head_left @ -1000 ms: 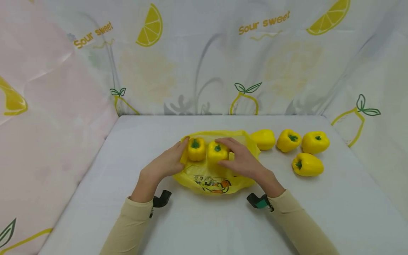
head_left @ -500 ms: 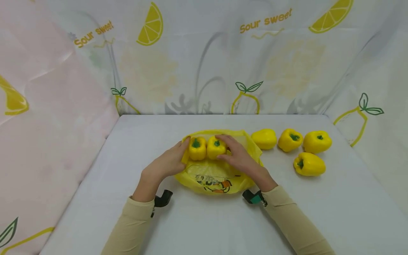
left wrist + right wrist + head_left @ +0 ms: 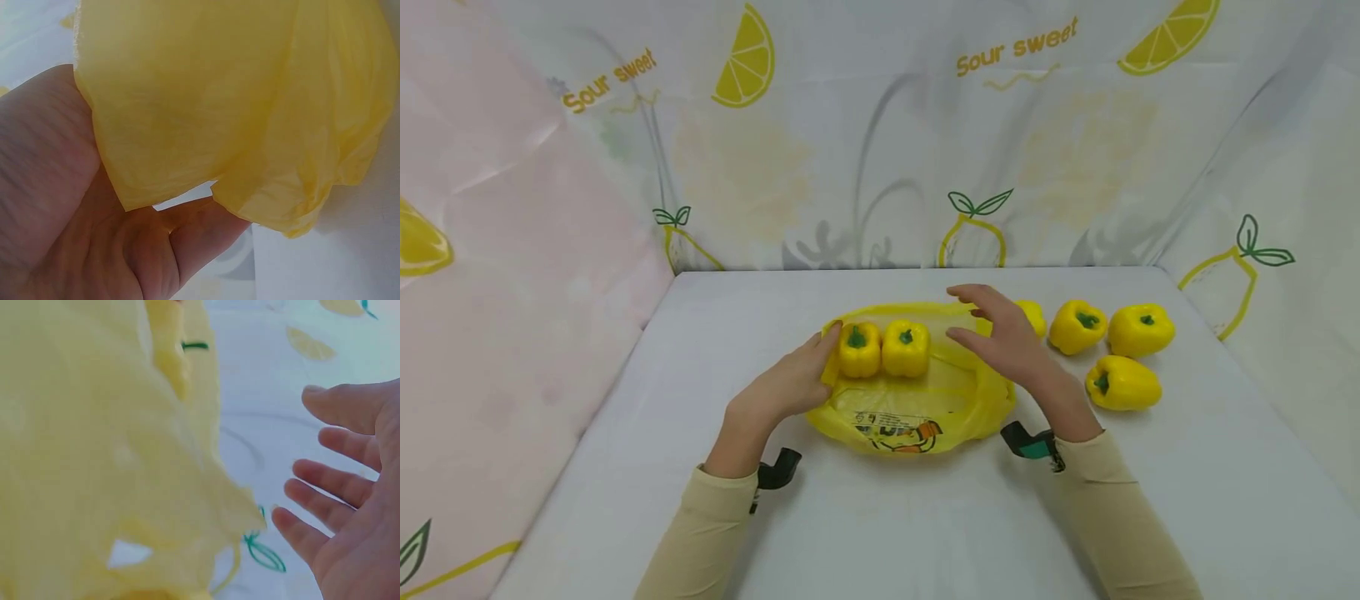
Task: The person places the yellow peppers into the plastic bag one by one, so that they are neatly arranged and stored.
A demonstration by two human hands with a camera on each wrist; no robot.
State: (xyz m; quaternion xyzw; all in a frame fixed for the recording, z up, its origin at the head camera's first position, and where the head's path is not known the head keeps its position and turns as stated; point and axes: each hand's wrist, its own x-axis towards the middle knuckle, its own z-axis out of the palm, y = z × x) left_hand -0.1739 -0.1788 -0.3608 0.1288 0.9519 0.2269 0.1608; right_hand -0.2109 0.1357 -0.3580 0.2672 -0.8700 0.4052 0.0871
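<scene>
My left hand (image 3: 790,375) holds the left side of a thin yellow plastic bag (image 3: 895,421). In the left wrist view the bag (image 3: 206,106) covers the thumb tip and most of the fingertips. Two yellow bell peppers, a left one (image 3: 859,350) and a right one (image 3: 906,348), stand side by side inside the bag's mouth with their green stems up. Over the bag's right rim hovers my right hand (image 3: 1011,342), holding nothing. Its fingers are spread and loosely bent, apart from the bag in the right wrist view.
Right of the bag, a pepper (image 3: 1033,317) is partly hidden behind my right hand. Farther right lie three more: a back-row pepper (image 3: 1077,327), the rightmost pepper (image 3: 1142,330) and a front pepper (image 3: 1123,383) on its side. A lemon-print curtain (image 3: 880,150) stands behind the white table (image 3: 880,525).
My right hand brought the second pepper left against the first, let go of it and moved away to the right. My left hand stays at the bag's left side.
</scene>
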